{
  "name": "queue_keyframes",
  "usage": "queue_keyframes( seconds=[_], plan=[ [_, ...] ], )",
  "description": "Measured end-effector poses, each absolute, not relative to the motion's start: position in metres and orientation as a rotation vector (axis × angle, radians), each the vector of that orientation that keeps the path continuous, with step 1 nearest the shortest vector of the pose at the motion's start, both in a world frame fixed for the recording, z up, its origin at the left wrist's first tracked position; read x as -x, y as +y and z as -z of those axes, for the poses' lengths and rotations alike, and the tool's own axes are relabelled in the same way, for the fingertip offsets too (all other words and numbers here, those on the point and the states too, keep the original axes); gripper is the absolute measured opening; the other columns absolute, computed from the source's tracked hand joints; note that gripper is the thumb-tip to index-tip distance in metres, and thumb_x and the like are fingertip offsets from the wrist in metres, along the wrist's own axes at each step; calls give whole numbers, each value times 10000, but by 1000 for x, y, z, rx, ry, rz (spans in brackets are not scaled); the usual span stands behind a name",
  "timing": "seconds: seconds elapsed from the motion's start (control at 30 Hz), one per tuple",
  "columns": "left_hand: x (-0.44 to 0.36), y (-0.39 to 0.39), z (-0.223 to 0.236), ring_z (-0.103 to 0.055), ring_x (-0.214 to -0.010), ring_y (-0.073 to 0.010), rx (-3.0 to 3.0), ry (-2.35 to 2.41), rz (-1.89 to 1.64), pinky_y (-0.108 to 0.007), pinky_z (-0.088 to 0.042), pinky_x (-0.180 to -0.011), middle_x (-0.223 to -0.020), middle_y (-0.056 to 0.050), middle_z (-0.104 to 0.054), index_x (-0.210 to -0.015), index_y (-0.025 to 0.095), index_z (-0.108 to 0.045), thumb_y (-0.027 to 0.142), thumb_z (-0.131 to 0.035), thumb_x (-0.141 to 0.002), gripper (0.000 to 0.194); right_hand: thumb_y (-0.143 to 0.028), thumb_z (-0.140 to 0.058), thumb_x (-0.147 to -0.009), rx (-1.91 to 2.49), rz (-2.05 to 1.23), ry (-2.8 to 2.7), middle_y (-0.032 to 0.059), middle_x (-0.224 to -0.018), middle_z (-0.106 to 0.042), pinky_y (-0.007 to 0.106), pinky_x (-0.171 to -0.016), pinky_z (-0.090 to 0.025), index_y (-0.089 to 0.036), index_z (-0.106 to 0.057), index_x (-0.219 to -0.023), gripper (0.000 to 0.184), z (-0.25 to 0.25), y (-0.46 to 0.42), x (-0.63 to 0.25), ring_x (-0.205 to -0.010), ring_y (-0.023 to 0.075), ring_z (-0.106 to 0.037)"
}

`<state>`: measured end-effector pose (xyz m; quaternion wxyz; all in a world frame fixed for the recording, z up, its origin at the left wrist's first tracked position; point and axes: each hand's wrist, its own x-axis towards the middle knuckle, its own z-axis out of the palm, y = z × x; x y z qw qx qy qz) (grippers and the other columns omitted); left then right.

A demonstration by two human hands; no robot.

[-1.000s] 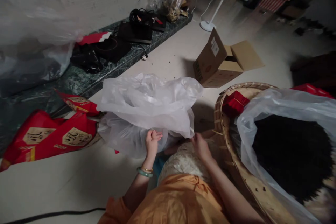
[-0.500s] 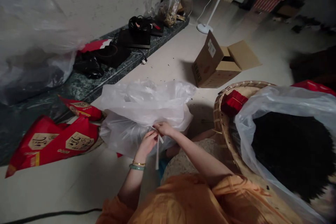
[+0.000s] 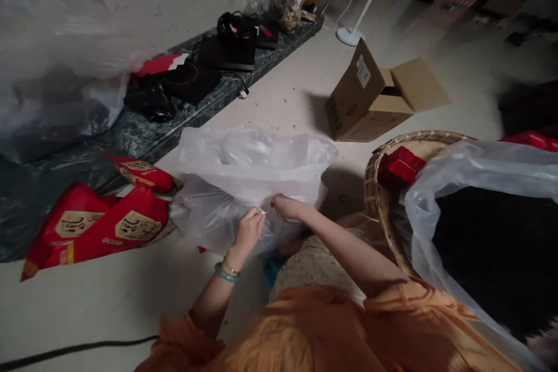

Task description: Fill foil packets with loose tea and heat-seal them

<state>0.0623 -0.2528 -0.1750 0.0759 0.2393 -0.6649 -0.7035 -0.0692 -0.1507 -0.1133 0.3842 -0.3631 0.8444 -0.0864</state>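
Observation:
A crumpled clear plastic bag (image 3: 253,177) lies on the pale floor in front of me. My left hand (image 3: 249,229), with a green bangle at the wrist, pinches the bag's near edge. My right hand (image 3: 286,207) is closed on the same edge a little to the right. A thin white strip (image 3: 261,210) shows between the two hands. My orange sleeves fill the bottom of the view.
A woven basket (image 3: 378,189) at right holds a plastic-lined heap of dark material (image 3: 497,256) and red packets (image 3: 399,165). Red printed bags (image 3: 104,221) lie at left. An open cardboard box (image 3: 377,99) sits beyond. A dark green ledge (image 3: 131,133) with black gear runs along the wall.
A second ago my hands were apart at the bag's lower edge. The right hand crossed left to meet the left hand, and the long white strip that hung down half a second ago is now mostly hidden.

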Motion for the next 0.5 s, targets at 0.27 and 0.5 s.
queue_keyframes(
  seconds=[0.27,0.5],
  plan=[
    [-51,-225,201,-520,-630,-149,-773,-1960,1796,-249,-427,-672,-626,-31,-564,-684,221,-719,250,-660,-723,76,-149,-590,-796,813,508,1804,-6,-715,-699,161,-550,-484,-127,-686,-976,205,117,-144,81,-570,83,-616],
    [-58,-247,200,-478,-536,-115,-765,-1971,1926,-212,-398,-555,-534,26,-516,-650,207,-667,290,-741,-638,112,-201,-563,-840,885,614,2026,69,-755,-651,246,-717,-455,-117,-631,-653,215,102,-132,76,-767,160,-606]
  ],
)
